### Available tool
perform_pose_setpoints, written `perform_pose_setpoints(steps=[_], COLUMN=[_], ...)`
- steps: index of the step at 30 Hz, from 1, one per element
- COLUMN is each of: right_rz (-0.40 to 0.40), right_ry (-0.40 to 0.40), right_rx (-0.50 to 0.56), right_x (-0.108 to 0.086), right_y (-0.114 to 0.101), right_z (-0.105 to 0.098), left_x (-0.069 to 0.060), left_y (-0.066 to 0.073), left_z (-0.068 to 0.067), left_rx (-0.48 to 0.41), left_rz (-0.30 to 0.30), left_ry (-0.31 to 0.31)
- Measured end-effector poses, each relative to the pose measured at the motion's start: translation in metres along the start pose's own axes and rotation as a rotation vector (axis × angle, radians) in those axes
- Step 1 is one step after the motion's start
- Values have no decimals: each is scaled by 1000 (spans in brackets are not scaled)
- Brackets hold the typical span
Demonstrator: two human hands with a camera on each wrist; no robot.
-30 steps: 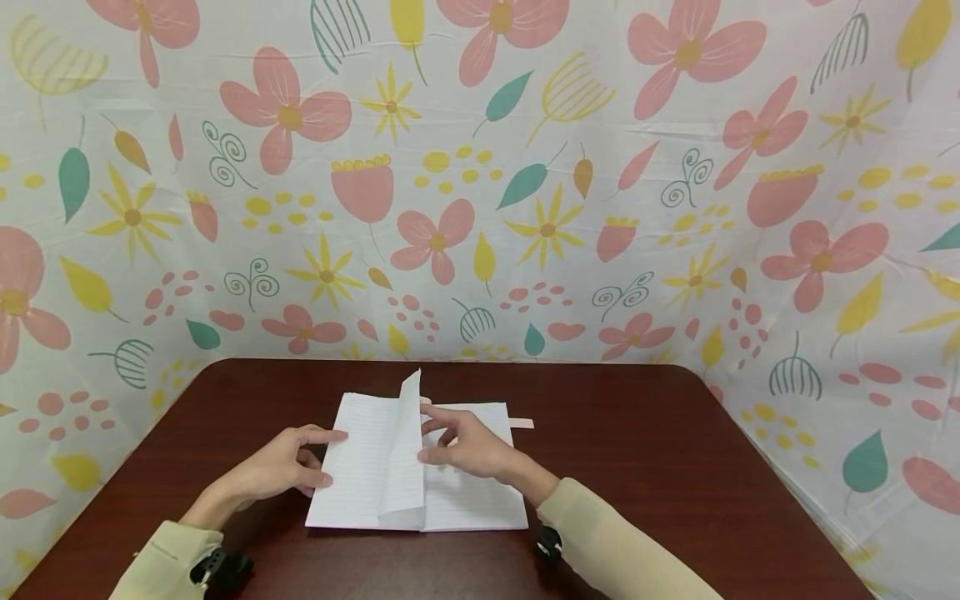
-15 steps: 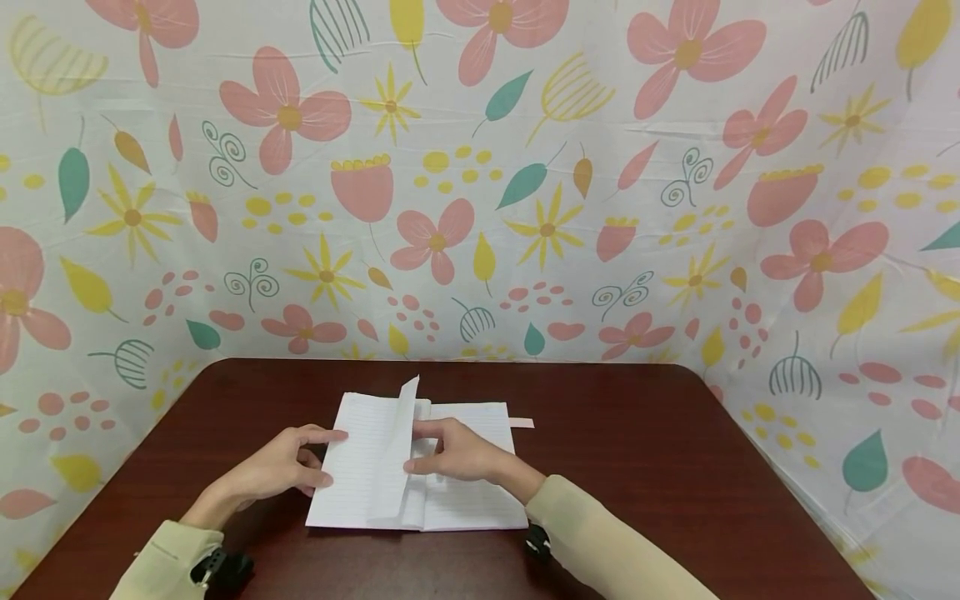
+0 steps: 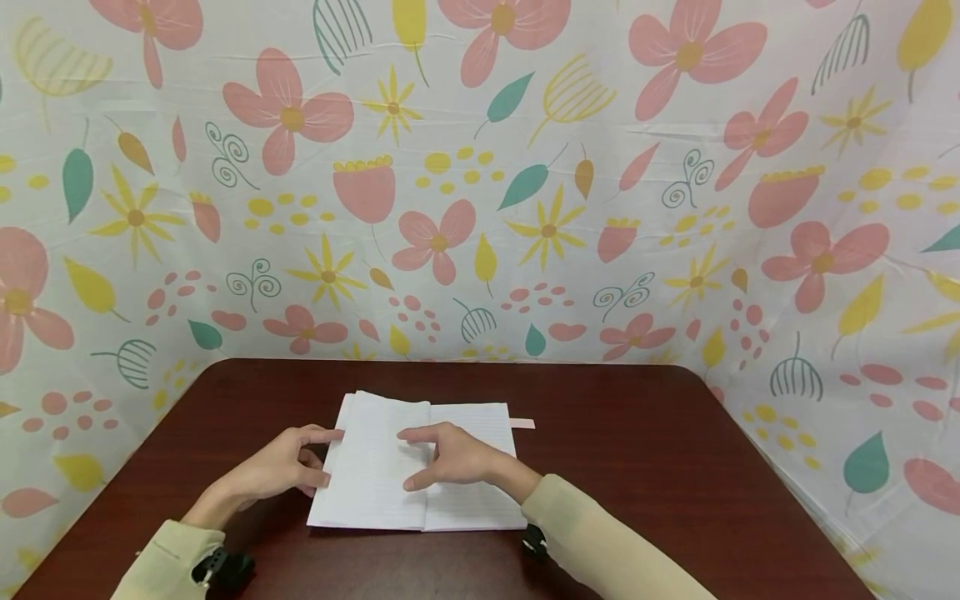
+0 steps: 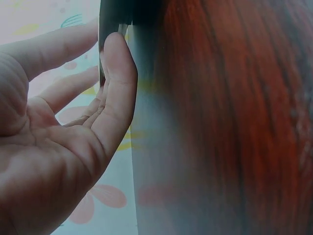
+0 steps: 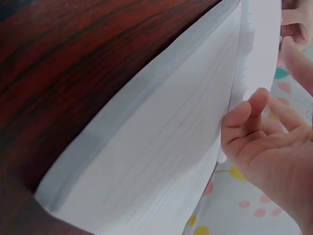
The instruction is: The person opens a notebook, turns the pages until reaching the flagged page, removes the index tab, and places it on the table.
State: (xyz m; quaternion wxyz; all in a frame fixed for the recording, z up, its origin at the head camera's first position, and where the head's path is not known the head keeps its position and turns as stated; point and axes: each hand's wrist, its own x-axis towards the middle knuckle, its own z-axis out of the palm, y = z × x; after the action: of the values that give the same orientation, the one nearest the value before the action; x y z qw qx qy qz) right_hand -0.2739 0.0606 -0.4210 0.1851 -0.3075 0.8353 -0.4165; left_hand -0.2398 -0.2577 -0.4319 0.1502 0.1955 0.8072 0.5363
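Observation:
An open notebook [image 3: 472, 500] with white lined pages lies on the table in the head view. My left hand [image 3: 273, 467] holds its left edge, thumb and index finger over the page margin. Seen from the left wrist, fingers of the left hand [image 4: 63, 132] lie on both sides of the notebook's edge. My right hand [image 3: 457, 457] is over the middle of the spread, index finger and thumb stretched apart toward the left page, nothing pinched between them. From the right wrist, the other fingers of the right hand [image 5: 264, 137] curl loosely near the gutter.
The dark reddish-brown table [image 3: 637, 467] extends around the notebook. A pale pink tab [image 3: 522, 423] sticks out past its right edge. Behind and beside the table hangs a white cloth [image 3: 480, 208] printed with flowers and leaves.
The page that stood raised at the middle has come down onto the left side. My right hand has shifted slightly left with it and released it. The left hand stays put.

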Motion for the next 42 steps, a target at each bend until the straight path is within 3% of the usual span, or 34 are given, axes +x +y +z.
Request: perform_pose_setpoints(steps=[11, 17, 25, 34, 42], right_rz=[-3, -11, -25, -70, -64], right_ry=[-9, -11, -5, 21, 59], right_rx=[-18, -9, -6, -8, -85], right_x=[2, 0, -7, -36, -75], right_y=[3, 4, 5, 14, 27], right_z=[1, -1, -5, -25, -47], left_x=[2, 2, 1, 2, 1], left_y=[0, 0, 0, 0, -2], left_z=[0, 4, 5, 3, 4], left_rx=[-3, -6, 43, 38, 43], left_rz=[-14, -44, -33, -27, -38], left_ry=[0, 30, 24, 14, 17])
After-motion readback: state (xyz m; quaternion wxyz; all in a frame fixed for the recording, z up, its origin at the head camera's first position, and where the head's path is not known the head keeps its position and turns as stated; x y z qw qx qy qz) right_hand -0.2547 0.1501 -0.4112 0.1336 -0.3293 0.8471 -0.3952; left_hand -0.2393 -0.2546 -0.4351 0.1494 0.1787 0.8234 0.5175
